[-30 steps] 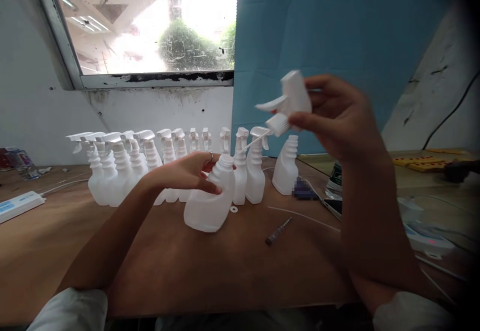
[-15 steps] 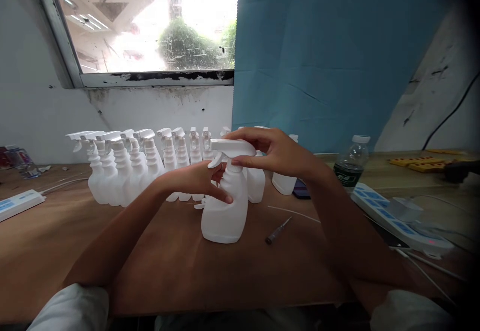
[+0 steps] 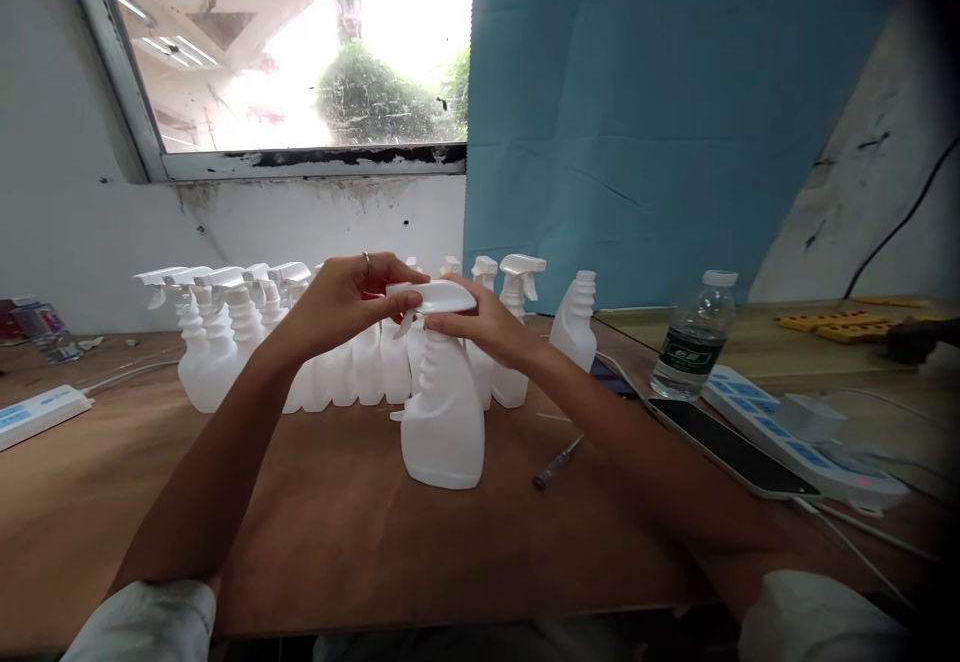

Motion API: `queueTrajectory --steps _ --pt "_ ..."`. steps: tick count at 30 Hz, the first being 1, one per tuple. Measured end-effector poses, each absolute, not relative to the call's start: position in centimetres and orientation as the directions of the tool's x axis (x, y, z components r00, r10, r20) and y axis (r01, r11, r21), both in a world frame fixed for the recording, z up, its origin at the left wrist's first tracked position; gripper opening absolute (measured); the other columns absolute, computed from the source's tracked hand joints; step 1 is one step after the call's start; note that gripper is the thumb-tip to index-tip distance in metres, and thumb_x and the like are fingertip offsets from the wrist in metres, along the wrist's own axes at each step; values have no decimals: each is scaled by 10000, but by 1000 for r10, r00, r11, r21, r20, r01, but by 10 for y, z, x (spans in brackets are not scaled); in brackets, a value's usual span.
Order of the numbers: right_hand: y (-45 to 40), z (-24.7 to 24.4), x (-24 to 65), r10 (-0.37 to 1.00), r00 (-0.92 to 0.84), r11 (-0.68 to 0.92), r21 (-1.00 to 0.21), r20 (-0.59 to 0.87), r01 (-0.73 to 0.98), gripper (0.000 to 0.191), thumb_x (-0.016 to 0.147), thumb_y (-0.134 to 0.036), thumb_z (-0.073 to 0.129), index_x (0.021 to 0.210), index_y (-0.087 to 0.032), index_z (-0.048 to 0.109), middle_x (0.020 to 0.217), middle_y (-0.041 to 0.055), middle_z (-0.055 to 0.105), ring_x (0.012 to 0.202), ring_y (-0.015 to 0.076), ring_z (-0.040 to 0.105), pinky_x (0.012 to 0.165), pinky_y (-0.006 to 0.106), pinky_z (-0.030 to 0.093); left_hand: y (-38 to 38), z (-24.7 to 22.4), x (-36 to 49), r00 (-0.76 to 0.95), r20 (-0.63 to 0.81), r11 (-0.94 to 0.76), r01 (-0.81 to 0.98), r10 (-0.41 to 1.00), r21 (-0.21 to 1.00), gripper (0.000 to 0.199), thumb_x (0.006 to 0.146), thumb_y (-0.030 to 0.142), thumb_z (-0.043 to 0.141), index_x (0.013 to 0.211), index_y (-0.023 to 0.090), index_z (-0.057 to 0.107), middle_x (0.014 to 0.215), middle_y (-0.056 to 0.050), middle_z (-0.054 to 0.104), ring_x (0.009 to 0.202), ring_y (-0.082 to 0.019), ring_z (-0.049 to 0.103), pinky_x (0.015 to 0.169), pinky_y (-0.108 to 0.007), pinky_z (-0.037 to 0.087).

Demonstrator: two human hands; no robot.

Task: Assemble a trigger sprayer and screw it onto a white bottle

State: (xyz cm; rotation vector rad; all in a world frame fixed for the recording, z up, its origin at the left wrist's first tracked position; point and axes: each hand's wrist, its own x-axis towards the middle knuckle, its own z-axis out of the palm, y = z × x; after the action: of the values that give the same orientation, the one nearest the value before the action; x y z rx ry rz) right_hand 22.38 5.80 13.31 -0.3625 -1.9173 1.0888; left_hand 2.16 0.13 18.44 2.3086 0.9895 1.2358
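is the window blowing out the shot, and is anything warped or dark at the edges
Head view: the bright window is overexposed, washing out the outdoors; the white plastic spray bottle under both hands stays readable. Wide-lens distortion slants the window frame, and the right corners fall dark.

Two bare forearms reach forward from white sleeves and meet at centre. The left hand, a ring on one finger, curls palm down with fingertips pinched. The right hand faces it, fingers bent and closed in a grip.
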Motion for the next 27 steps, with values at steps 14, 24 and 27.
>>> queueTrajectory --steps 14,24,27 --pt "50 93 200 420 -693 156 -798 586 -582 264 871 -367 613 983 -185 456 647 -27 532 549 132 514 593 307 451 12 182 19 435 621 -755 290 652 588 124 817 238 726 881 132 714 780 -58 693 582 -94 575 548 -241 492" --pt "49 90 199 410 -673 199 -781 615 -592 233 914 -371 581 993 -181 471 659 -24 534 553 127 522 596 305 467 13 182 17 468 603 -754 271 646 598 105 835 221 713 902 141 711 710 -42 677 573 -91 549 529 -235 451" --pt "49 91 199 389 -687 164 -780 614 -604 247 935 -412 529 941 -170 484 667 -5 539 566 135 530 600 312 467 14 181 17 460 604 -752 278 650 597 117 833 230 719 910 142 710 734 -46 683 580 -90 548 533 -236 452"
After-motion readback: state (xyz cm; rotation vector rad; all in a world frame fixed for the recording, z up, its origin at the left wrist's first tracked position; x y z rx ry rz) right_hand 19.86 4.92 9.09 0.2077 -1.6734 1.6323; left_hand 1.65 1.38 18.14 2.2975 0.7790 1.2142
